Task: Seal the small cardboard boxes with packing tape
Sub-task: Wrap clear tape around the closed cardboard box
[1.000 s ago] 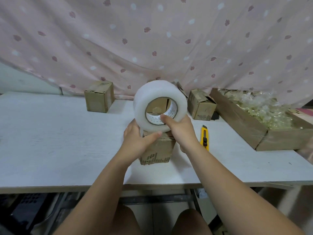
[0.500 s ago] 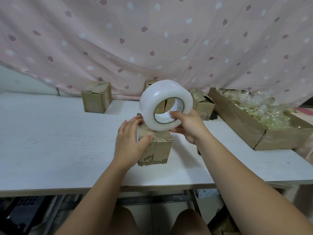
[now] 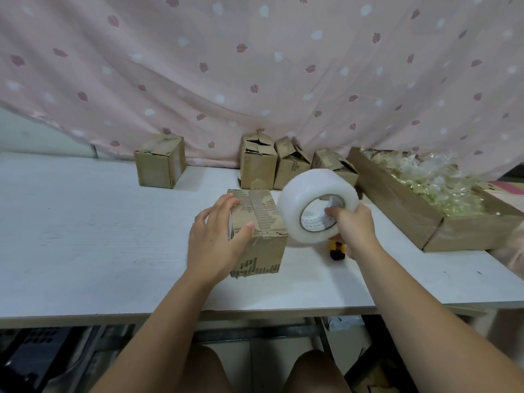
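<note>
While our left hand (image 3: 218, 239) grips the near cardboard box (image 3: 261, 222) on the white table (image 3: 85, 236) — thumb on its top, fingers along its left edge — our right hand (image 3: 354, 225) holds the tape roll (image 3: 309, 199) just beside the box's right side, fingers hooked into the core.

Dark print is showing on the cardboard box (image 3: 259, 265) front and inside the tape roll (image 3: 312, 205) core; none is reading legibly.
</note>
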`<state>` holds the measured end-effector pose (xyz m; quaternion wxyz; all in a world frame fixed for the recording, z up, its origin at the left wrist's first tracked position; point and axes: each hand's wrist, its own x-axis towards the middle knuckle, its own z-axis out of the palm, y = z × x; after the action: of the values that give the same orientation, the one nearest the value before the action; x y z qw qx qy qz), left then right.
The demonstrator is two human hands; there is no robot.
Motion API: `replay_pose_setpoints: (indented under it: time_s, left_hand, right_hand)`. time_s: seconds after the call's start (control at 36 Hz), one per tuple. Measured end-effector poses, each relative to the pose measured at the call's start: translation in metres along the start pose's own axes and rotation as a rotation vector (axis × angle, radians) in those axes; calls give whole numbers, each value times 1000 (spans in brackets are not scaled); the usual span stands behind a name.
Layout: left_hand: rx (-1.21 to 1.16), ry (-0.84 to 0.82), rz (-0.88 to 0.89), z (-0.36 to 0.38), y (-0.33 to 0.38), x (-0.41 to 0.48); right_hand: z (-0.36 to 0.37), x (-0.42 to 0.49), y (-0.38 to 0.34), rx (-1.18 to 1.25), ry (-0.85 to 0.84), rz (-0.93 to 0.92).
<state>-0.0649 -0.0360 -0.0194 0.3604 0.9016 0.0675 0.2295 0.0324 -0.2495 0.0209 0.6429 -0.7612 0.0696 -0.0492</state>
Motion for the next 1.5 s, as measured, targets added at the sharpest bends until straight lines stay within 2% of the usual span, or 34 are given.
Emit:
replay_pose_setpoints:
  time_s: [0.14,0.22,0.31,0.42,0.47,0.53,0.64,0.75,0.89,1.03,1.14,1.25,1.33,1.39,1.44,1.5]
  left_hand:
    - [-33,-23,-9,-1,1,-1]
    - [-62,-33,-13,-2,3,-3]
    - [-208,-53,-36,0,6,-2]
    - [-379,-99,-149,-4,21,5]
    - [-383,-136,-242,-9,31,9]
    - [-234,-172,-264,-13,42,14]
    - [215,-256,-293,-16,61,19]
    - [353,-259,-278,-12,66,19]
    - [170,-280,-281,-22,57,22]
    - [-394,-261,-351,-32,49,18]
    - [-748,-130,-438,-18,46,11]
    - [-910,-17,-532,-1,35,1]
    - [-977,-11,-607,5,26,-7]
    - [-956,-68,-608,3,20,-7]
    - [-870,-141,-564,-1,16,-7]
    - [-612,-112,-469,-7,11,-4]
  right_hand:
    - [-4,-1,21,-137,56,-46]
    - [-8,-6,26,-293,60,-164]
    - [-7,-9,25,-384,54,-234]
    - [-4,-12,22,-444,30,-256]
    - [-4,-14,20,-456,27,-258]
    - [-4,-16,19,-480,21,-264]
    - [-3,-21,12,-499,39,-331]
    - [-2,-25,6,-513,102,-377]
    - [-4,-28,-4,-454,110,-404]
    - [-4,-25,-25,-45,103,-354]
    - [4,-24,-35,222,59,-314]
    - [15,-26,-37,207,-43,-372]
    - [20,-21,-26,127,-132,-399]
    - [24,-20,-20,139,-224,-351]
    - [30,-22,-14,114,-330,-249]
    - [37,-28,-11,74,-427,-111]
